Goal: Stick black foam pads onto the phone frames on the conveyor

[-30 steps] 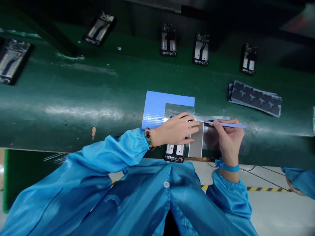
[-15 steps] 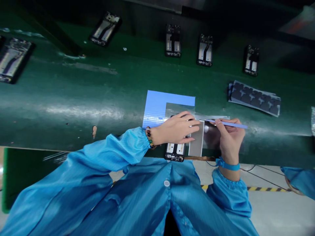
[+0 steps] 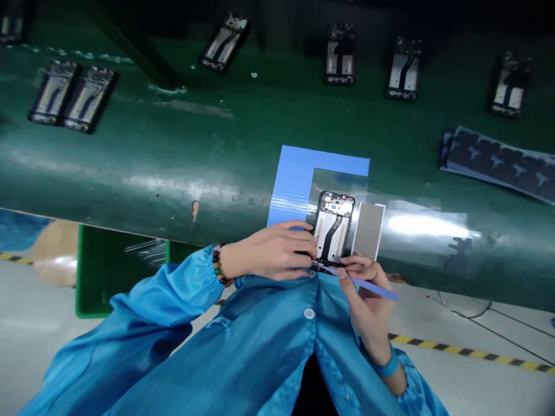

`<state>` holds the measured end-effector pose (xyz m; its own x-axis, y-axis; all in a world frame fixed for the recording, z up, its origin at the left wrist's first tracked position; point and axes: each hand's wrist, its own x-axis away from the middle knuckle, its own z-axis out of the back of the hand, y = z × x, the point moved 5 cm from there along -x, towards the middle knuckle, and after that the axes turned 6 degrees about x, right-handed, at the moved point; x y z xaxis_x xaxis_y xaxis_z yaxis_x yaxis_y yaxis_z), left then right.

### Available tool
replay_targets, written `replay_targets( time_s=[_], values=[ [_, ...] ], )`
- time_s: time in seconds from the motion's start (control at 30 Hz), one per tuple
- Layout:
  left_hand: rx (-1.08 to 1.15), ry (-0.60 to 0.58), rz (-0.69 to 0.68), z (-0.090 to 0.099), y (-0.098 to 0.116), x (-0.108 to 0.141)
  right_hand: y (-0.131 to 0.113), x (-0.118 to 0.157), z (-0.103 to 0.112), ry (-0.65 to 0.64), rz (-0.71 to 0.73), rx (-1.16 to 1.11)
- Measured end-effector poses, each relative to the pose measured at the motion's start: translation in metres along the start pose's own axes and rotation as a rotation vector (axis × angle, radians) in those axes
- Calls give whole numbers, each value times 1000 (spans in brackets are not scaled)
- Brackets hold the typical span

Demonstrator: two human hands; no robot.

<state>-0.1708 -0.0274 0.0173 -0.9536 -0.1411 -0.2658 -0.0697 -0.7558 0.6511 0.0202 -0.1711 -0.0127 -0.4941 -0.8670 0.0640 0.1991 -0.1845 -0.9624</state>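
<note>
An opened phone (image 3: pixel 332 228) lies in front of me, its inner board and dark ribbon cable showing. My left hand (image 3: pixel 281 251) grips its lower left side, with the fingertips at the frame's edge. Slim purple-blue tweezers (image 3: pixel 373 288) are pinched in my right hand (image 3: pixel 368 294). Their tip reaches the phone's bottom end. Directly right of the phone is a grey rectangular plate (image 3: pixel 367 231) with a white border, its lower end partly behind my right fingers. Under the phone's upper part lie a clear film (image 3: pixel 340 178) and a blue sheet (image 3: pixel 292 173).
Several opened phones, one of them a phone (image 3: pixel 340 55), lie along the back of the green bench (image 3: pixel 173 150). Strips of dark stickers (image 3: pixel 498 159) are at the right. A clear sheet (image 3: pixel 425 228) reflects light nearby. A green bin (image 3: pixel 117 271) stands below the front edge.
My right hand has brought the tweezers down and left to the phone's bottom end. My left hand has shifted off the phone's middle to its left side. The view has turned left.
</note>
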Motion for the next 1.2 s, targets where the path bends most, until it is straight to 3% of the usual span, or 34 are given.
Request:
replay_targets(
  time_s=[0.13, 0.5, 0.6, 0.7, 0.8, 0.87, 0.97, 1.07, 1.13, 1.2],
  values=[
    [3, 33, 24, -12, -3, 7, 8, 3, -4, -9, -1, 59],
    [-97, 66, -10, -13, 0, 7, 5, 2, -4, -52, 61, 97],
    [-87, 11, 34, -15, -1, 4, -3, -13, 11, -11, 89, 54],
    [-74, -20, 60, -14, -1, 4, -4, -45, 43, 120, 132, 7],
    [-81, -21, 77, -12, -1, 5, 6, -73, 70, 253, 109, 14],
    [-82, 6, 73, -9, 2, 2, 14, -81, 74, 307, 59, -10],
    [-69, 56, 19, -6, 8, -19, 16, -81, 67, 375, 30, -104],
    [-113, 2, -103, -15, 19, -60, 12, -82, 74, 396, 59, -134],
    [-172, -66, -174, -26, 25, -95, 16, -85, 103, 442, 75, -83],
    [-226, -131, -204, -41, 27, -129, 27, -89, 150, 558, 91, -19]
  ],
)
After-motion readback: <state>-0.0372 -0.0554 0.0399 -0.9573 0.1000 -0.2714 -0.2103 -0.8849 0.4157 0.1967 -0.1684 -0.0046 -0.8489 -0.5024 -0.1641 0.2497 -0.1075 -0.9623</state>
